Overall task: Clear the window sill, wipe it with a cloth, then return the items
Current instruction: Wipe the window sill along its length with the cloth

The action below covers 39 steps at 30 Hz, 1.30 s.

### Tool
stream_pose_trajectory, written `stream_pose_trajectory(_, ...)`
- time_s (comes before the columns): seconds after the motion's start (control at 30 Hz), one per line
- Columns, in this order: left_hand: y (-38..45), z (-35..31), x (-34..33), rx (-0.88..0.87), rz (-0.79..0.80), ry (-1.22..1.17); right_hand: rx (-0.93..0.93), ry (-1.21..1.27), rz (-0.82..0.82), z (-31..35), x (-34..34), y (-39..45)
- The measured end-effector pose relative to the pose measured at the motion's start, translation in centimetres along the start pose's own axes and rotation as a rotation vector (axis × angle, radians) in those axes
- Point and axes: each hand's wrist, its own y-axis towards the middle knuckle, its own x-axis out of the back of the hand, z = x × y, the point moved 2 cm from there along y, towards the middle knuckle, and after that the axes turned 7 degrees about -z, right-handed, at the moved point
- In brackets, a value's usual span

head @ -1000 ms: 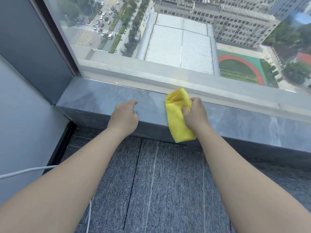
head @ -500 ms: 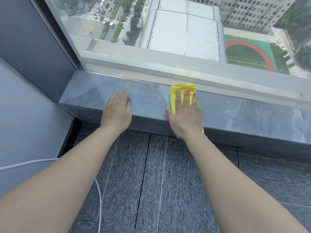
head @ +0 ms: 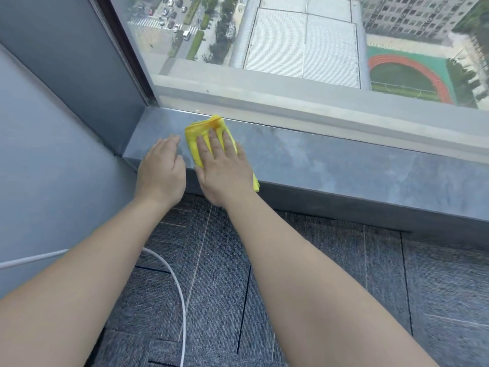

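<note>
A grey stone window sill [head: 330, 165] runs below the glass. On its left part lies a yellow cloth [head: 194, 135], folded, with one corner hanging over the sill's front edge. My right hand [head: 225, 168] presses flat on the cloth, fingers spread. My left hand [head: 162, 170] rests flat on the bare sill just left of the cloth, holding nothing. No other items stand on the visible sill.
The window glass [head: 291, 49] rises behind the sill, and a grey wall panel [head: 53, 115] closes off the left end. A white cable [head: 174, 282] trails over the dark carpet floor [head: 317, 274] below my arms.
Both hands and the cloth have slid left along the sill toward the corner. A second ago the right hand gripped the bunched cloth; now it lies flat on it.
</note>
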Motion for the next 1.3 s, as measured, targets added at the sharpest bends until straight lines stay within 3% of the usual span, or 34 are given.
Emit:
stream_pose_trajectory(0.2, -1.4, -2.8, -1.2, -0.047, 0.072, -0.018, -0.060, 0.008, -0.013, -2.8, 0.5, -1.0)
stream_pose_trajectory(0.7, -4.7, -12.8, -9.3, -0.204, 0.247, 0.152, -0.363, -0.040, -0.066, -19.7, 3.7, -9.4)
stream_pose_trajectory(0.97, -6.5, -16.8, -12.6, -0.282, 0.300, 0.268, -0.637, -0.066, -0.073, -28.2, 5.3, -14.3)
stream_pose_trajectory(1.17, -6.8, -16.2, -12.5, -0.313, 0.330, 0.294, -0.766, -0.022, -0.136, -27.3, 5.2, -12.9)
stream_pose_trajectory(1.3, -6.7, -16.2, -12.3, -0.283, 0.330, 0.187, -0.625, -0.034, -0.151, -24.0, 4.2, -10.8)
